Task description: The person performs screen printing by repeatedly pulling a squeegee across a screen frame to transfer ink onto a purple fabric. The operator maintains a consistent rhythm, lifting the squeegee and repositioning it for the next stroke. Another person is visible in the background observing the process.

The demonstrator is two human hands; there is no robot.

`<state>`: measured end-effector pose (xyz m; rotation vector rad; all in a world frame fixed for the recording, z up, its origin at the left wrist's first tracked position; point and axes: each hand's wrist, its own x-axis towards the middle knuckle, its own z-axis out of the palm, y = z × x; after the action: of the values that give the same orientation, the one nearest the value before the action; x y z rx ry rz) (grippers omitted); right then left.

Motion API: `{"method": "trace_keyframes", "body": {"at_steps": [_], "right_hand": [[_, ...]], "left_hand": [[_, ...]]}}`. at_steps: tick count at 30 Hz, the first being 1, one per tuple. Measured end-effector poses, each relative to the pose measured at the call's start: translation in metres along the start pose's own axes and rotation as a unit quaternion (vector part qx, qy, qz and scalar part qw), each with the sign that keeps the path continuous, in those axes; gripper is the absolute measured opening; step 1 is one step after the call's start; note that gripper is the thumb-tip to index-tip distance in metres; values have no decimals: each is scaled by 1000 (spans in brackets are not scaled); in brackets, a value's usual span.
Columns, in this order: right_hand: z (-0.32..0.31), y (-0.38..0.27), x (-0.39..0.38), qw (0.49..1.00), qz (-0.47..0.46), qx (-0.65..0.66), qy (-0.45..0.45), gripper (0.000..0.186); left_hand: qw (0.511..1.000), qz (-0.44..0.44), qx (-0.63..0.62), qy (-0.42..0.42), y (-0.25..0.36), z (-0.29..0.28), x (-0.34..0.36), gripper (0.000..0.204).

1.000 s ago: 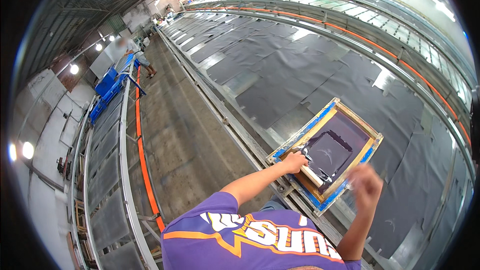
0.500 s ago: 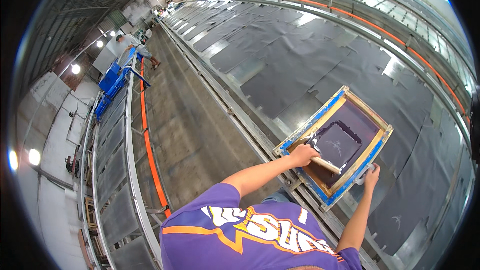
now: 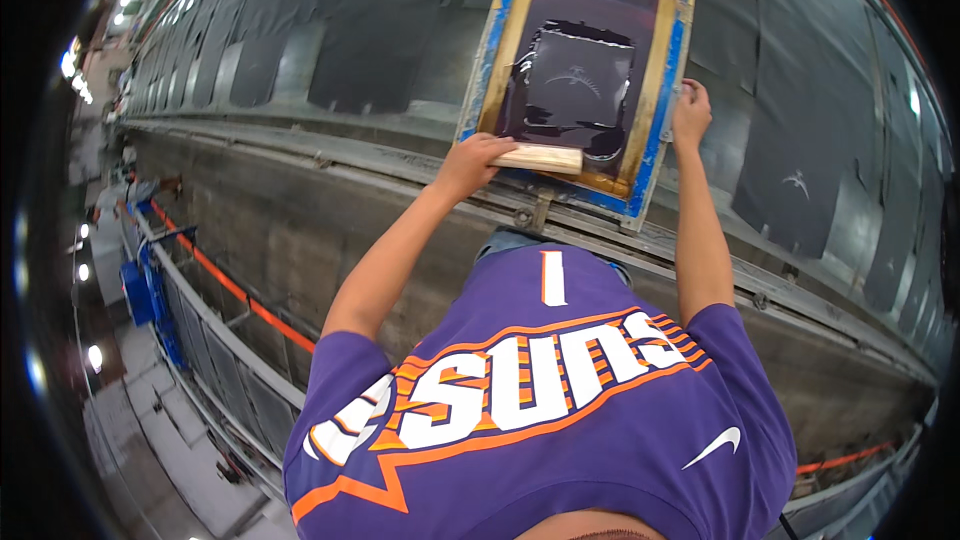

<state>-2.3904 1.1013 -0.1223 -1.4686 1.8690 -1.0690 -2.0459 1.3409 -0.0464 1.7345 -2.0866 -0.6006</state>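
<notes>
A screen-printing frame [image 3: 677, 52] with a wooden border and blue-edged sides lies on a long table in front of me. Dark, wet-looking ink [image 3: 612, 143] rings a rectangle on its mesh, and a pale curved design shows inside that rectangle. My left hand [image 3: 470, 168] is closed around the left end of a wooden-handled squeegee [image 3: 548, 159], which lies across the near end of the frame. The squeegee's blade is hidden under the handle. At the frame's right side, the curled fingers of my right hand [image 3: 692, 116] grip its edge.
Dark sheets [image 3: 368, 45] cover the table beyond and to both sides. One sheet [image 3: 793, 195] on the right bears a small pale design. A metal rail [image 3: 400, 153] runs along the near edge. Behind me are an aisle floor [image 3: 255, 185], an orange strip [image 3: 235, 288] and blue equipment [image 3: 140, 292].
My view and body have turned toward the table, so the frame now appears more upright and higher in view. My left hand still holds the squeegee; the right hand stays at the frame's side.
</notes>
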Motion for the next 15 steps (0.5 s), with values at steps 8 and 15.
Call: {"method": "trace_keyframes", "body": {"at_steps": [8,15], "right_hand": [[-1,-7,-12,1000,0,-14,14,24],[3,-2,-8,998,56,14,-27,23]], "left_hand": [[984,-120,-129,31,1,-23,41,29],[959,-87,-155,-222,-45,-10,117,41]]}}
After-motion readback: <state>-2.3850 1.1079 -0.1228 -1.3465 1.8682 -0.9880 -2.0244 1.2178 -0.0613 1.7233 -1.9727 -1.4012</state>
